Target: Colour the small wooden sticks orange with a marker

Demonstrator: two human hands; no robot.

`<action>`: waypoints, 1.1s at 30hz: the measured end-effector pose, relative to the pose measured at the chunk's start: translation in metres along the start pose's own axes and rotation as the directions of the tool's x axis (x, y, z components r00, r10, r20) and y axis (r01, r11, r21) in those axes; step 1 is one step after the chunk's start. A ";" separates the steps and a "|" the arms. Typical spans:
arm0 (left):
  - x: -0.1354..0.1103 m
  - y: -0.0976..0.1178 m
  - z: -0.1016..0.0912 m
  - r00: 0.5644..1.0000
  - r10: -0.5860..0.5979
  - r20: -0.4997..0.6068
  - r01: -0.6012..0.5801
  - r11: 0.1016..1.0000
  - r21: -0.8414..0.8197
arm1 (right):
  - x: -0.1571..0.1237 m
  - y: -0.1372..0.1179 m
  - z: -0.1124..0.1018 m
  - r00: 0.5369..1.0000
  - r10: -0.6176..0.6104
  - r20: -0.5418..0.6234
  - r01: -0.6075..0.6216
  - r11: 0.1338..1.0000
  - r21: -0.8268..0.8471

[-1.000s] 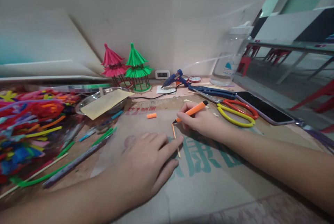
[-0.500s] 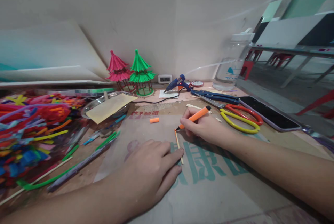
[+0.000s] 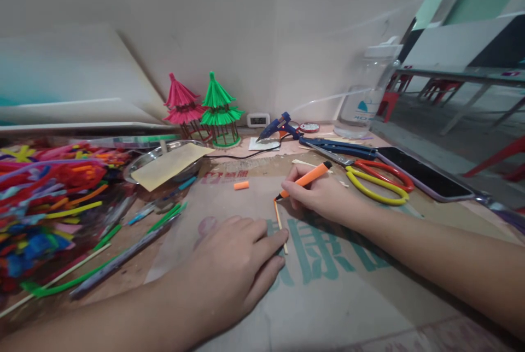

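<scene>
My right hand (image 3: 318, 193) is closed round an orange marker (image 3: 307, 178), its tip touching the far end of a thin wooden stick (image 3: 280, 225) that lies on the cardboard sheet (image 3: 328, 286). My left hand (image 3: 235, 264) lies palm down on the cardboard with fingers stretched out, the fingertips pressing the near end of the stick. The marker's orange cap (image 3: 241, 185) lies loose a little beyond the stick.
A heap of coloured pipe cleaners (image 3: 45, 199) fills the left. A metal dish (image 3: 164, 159) with yellow paper, pink (image 3: 182, 105) and green (image 3: 219, 109) paper pavilions, a blue glue gun (image 3: 276, 125), scissors (image 3: 375, 180), blue pliers (image 3: 338, 148), a phone (image 3: 424, 173) and a clear bottle (image 3: 369, 95) stand behind.
Both hands and the stick stay in place; the marker tip has shifted only slightly along the stick's far end. The camera tilted a little.
</scene>
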State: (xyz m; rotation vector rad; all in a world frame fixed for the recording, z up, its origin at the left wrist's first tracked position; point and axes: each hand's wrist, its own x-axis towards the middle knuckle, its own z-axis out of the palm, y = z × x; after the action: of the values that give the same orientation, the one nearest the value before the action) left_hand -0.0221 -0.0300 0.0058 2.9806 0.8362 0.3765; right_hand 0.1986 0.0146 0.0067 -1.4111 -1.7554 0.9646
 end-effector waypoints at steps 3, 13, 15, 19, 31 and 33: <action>-0.001 0.000 -0.001 1.000 -0.002 0.014 0.002 1.000 -0.005 | -0.001 0.001 0.000 1.000 0.000 -0.006 0.000 1.000 0.010; 0.001 -0.001 0.000 1.000 -0.005 0.018 0.005 1.000 -0.016 | -0.002 -0.003 -0.001 1.000 -0.011 0.022 0.011 0.999 0.034; 0.001 -0.001 -0.001 1.000 0.000 0.012 0.000 1.000 -0.008 | -0.002 -0.002 -0.001 1.000 -0.012 -0.002 0.012 1.000 0.021; 0.002 -0.001 0.000 1.000 0.002 0.001 -0.002 1.000 -0.009 | -0.003 -0.004 -0.003 0.999 0.010 0.038 -0.011 1.000 0.024; 0.000 -0.001 -0.001 1.000 -0.002 0.003 0.002 1.000 -0.012 | -0.005 -0.006 -0.003 0.998 -0.011 0.062 0.009 0.999 0.044; 0.000 -0.001 -0.001 1.000 0.000 -0.001 0.000 1.000 -0.015 | -0.005 -0.007 -0.004 0.993 -0.004 0.115 -0.002 0.999 0.053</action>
State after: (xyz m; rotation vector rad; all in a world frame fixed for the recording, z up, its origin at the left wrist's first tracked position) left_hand -0.0228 -0.0295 0.0065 2.9668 0.8293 0.3833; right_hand 0.1995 0.0092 0.0147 -1.3444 -1.7997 1.1037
